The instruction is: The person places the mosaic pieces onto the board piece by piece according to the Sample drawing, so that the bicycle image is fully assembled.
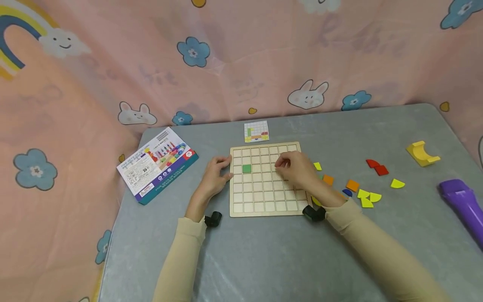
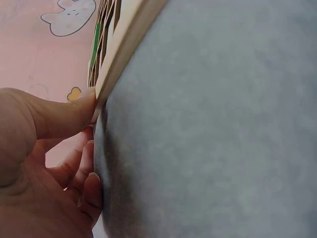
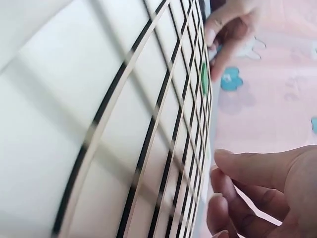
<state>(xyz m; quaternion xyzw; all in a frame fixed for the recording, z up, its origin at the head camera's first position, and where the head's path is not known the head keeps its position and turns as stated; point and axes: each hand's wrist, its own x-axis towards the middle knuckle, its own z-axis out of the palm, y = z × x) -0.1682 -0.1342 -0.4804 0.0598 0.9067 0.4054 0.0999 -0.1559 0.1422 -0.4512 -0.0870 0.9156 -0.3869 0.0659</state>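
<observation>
A wooden grid board point(image 1: 258, 184) lies flat on the table, with one green square point(image 1: 247, 168) in a cell of its left part. At the board's left edge, my left hand point(image 1: 214, 178) touches the wood with thumb and index finger. In the left wrist view, its thumb point(image 2: 69, 116) lies against the edge near a corner. My right hand point(image 1: 296, 167) hovers over the board's right part, fingers loosely bent. In the right wrist view, the right thumb point(image 3: 247, 166) and index fingertip come close together, with no piece showing between them.
A small pattern card point(image 1: 256, 131) lies behind the board. Right of it are orange squares point(image 1: 352, 186), a blue piece point(image 1: 347, 192), red pieces point(image 1: 381, 170) and several yellow pieces point(image 1: 367, 202). Farther out are a yellow arch point(image 1: 421, 154) and a purple object point(image 1: 462, 205); a box point(image 1: 156, 165) lies left.
</observation>
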